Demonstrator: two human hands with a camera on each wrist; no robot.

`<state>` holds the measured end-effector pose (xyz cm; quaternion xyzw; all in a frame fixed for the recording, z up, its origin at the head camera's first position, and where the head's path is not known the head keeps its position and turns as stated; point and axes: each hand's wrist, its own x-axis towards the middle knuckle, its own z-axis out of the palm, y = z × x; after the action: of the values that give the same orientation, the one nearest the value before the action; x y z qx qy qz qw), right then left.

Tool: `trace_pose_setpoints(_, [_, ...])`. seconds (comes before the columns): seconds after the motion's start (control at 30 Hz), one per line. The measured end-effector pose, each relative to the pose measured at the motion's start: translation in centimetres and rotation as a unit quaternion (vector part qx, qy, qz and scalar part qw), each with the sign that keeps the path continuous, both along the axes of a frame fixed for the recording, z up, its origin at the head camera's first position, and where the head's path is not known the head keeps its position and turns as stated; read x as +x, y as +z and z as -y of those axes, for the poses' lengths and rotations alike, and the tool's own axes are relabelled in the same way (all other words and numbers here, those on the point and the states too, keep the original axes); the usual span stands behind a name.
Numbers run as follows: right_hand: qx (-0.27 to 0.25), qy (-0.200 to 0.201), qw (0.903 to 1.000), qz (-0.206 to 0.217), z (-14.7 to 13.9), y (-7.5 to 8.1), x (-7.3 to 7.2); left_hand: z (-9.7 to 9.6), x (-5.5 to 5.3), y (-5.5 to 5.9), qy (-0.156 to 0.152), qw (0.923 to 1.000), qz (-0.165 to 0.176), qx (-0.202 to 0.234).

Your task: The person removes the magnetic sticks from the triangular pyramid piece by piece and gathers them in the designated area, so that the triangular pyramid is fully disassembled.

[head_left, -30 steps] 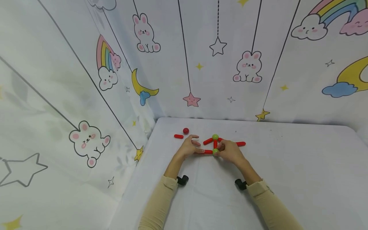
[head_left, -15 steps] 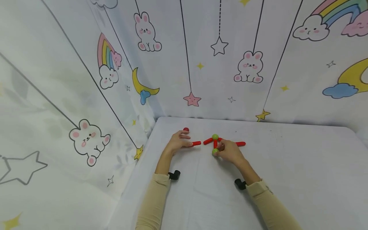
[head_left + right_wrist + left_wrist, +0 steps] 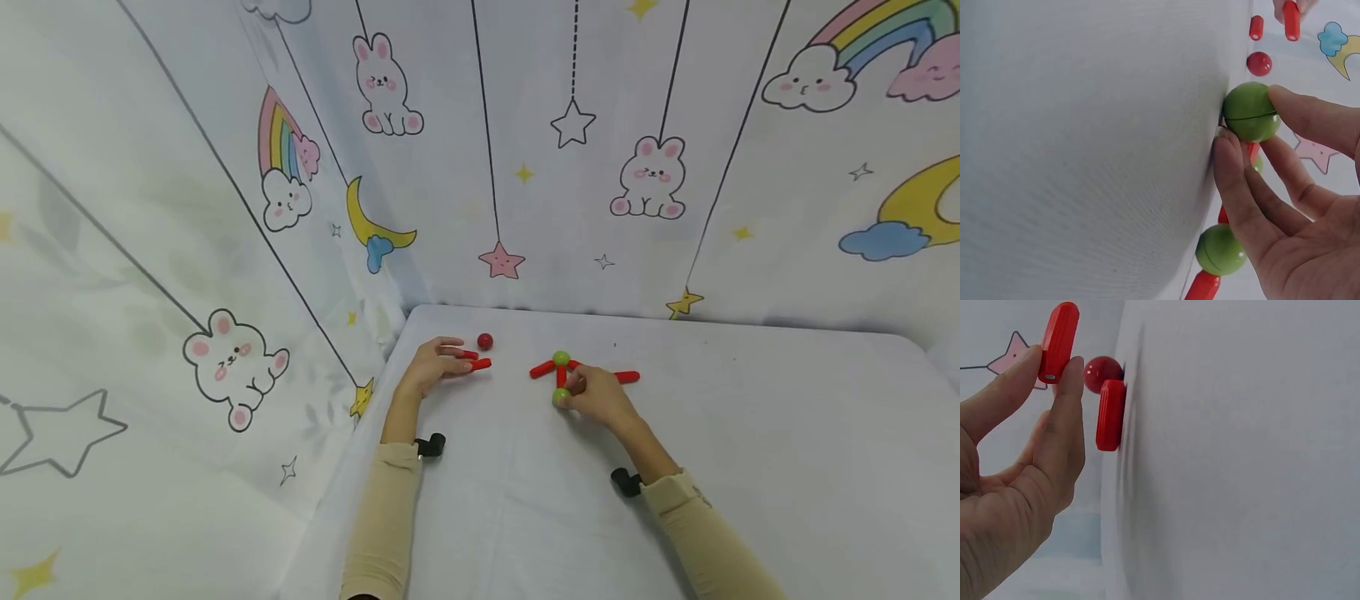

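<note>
In the left wrist view my left hand (image 3: 431,368) pinches a red rod (image 3: 1060,340) between thumb and fingertips, a small silvery disc in its end. Beside it a second red rod (image 3: 1111,415) and a red ball (image 3: 1103,374) lie on the table. My right hand (image 3: 600,395) pinches a green ball (image 3: 1251,112) at the near end of a joined figure. From that ball a red rod (image 3: 561,377) runs back to another green ball (image 3: 561,358), where further rods meet. A third green ball (image 3: 1221,249) is hidden by the right hand in the head view.
A white cloth covers the table (image 3: 787,467). One red rod (image 3: 542,369) slants left from the figure and another red rod (image 3: 627,377) sticks out to the right. A printed curtain (image 3: 450,183) hangs behind the table and along its left side.
My left hand has drawn its red rod away from the near green ball, leftward and back toward the loose rod and red ball. The right hand has stayed on the green ball.
</note>
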<state>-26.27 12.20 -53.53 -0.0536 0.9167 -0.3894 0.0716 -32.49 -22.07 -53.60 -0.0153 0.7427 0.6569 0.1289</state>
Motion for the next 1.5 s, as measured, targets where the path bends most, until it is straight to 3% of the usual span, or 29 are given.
trace_pose_setpoints(0.3, [-0.012, 0.000, 0.9999, 0.006, 0.0, -0.3, 0.0, 2.2, -1.0, -0.2, 0.031, 0.9980, 0.012, -0.053])
trace_pose_setpoints(0.67, [-0.019, -0.015, 0.9996, 0.015, -0.5, -0.7, -0.2, 2.6, -1.8, -0.6, 0.053, 0.9955, 0.009, -0.079])
trace_pose_setpoints(1.03, [-0.099, -0.043, 0.9930, 0.049, -1.4, -1.4, -0.7, 2.5, -1.9, -0.5, 0.061, 0.9912, 0.003, -0.118])
trace_pose_setpoints(1.23, [-0.112, -0.056, 0.9903, 0.060, -1.3, -1.4, -0.7, 2.3, -1.8, -0.6, 0.069, 0.9902, 0.001, -0.121])
trace_pose_setpoints(1.5, [-0.134, -0.073, 0.9853, 0.076, -1.2, -0.6, -0.8, 2.0, -1.7, -1.0, 0.068, 0.9918, -0.031, -0.103])
